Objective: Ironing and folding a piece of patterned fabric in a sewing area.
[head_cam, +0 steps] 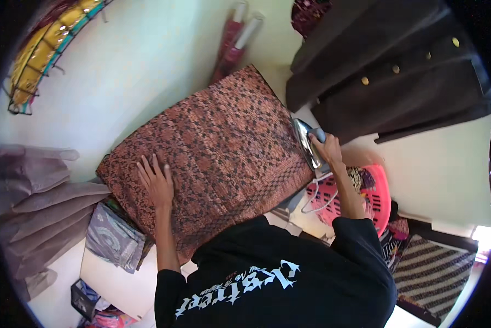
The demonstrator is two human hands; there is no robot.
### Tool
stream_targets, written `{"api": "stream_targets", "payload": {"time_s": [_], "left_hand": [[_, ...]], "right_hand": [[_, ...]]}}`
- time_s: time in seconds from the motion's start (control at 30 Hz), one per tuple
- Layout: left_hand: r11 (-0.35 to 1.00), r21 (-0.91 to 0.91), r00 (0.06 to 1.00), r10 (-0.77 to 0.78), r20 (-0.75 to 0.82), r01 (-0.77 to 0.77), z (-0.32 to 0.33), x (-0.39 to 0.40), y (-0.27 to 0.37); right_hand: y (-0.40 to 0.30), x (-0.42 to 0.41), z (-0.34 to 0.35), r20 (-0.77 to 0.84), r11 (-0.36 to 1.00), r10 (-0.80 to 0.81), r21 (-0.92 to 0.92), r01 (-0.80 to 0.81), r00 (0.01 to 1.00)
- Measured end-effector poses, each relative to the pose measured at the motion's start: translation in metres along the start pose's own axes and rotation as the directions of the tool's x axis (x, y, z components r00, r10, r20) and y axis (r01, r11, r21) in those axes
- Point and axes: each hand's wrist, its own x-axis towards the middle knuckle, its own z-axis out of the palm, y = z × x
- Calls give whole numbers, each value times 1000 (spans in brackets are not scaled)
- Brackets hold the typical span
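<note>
A patterned reddish-brown and black cloth (212, 143) lies spread over a board or table in front of me. My left hand (157, 182) rests on its left part, palm down with the fingers apart. At the right edge of the cloth, my right hand (329, 148) is closed around the grey handle of a clothes iron (308, 141) with a shiny metal body. A pale cord (317, 194) hangs from the iron's rear. The iron's soleplate is hidden from this angle.
A pink plastic basket (383, 197) holding clothes stands at the right. Dark buttoned garments (376, 74) hang at the upper right, mauve fabric (52, 205) at the left. Folded grey cloth (114, 238) sits beside the covered surface. A wire rack (44, 53) is on the wall.
</note>
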Motion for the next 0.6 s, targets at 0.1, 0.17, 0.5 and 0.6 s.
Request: {"api": "stream_targets", "payload": {"time_s": [0.1,0.17,0.5,0.6], "left_hand": [[989,-42,988,144,54,-142,-2,-22,44],[965,-72,962,257,87,-252,0,-40,74],[525,-326,505,850,150,-786,-1,-118,182],[552,-315,523,834,177,-773,-10,-127,182]], "right_hand": [[15,-32,-10,33,983,-148,-103,151,988],[31,-45,-24,85,977,-198,-57,204,976],[47,-22,-7,-56,999,-31,39,33,998],[22,-12,-7,-143,995,-51,76,62,988]]}}
